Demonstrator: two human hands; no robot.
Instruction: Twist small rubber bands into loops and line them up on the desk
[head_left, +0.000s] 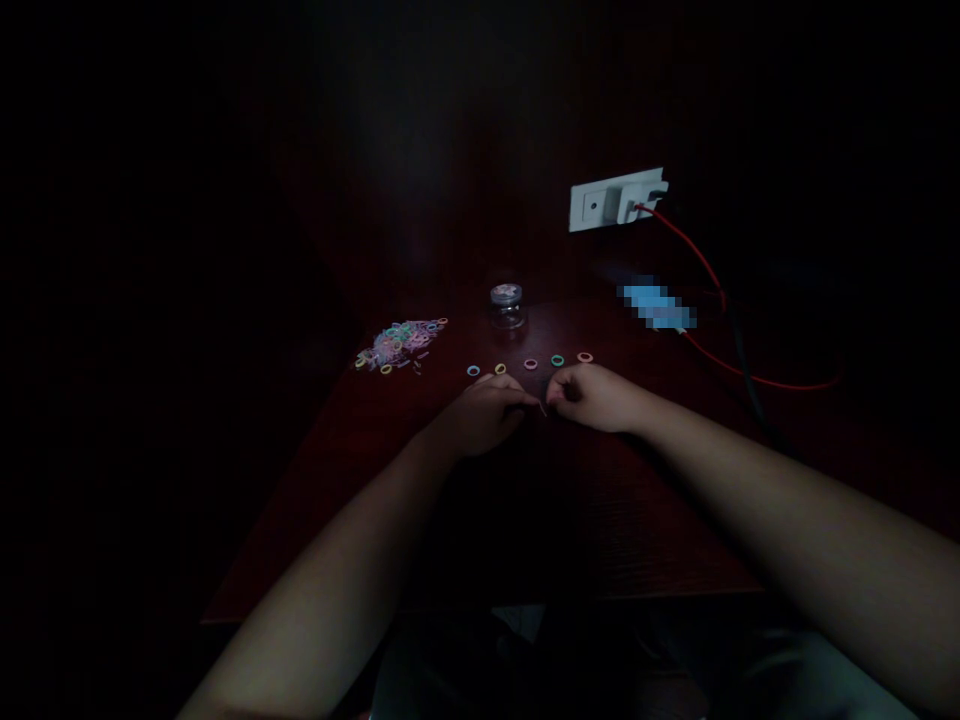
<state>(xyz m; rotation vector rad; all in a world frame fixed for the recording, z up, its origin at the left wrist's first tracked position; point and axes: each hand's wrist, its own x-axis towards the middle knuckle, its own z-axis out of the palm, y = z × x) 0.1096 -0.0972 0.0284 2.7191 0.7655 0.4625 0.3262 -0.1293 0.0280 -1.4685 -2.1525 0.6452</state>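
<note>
Head view: well in from the tabletop's [600,530] front edge, the left hand's [486,415] grip pinches a thin, pale band [544,409]; the right hand's [592,397] grip I can't tell.

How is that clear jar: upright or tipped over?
Upright: the jar stands on the table with its lid on top.

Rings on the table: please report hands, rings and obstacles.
Left hand, right hand nearly together; thin strip between them, grip unclear. Five rings in row beyond. Jar farther back, seemingly not obstructing.
</note>
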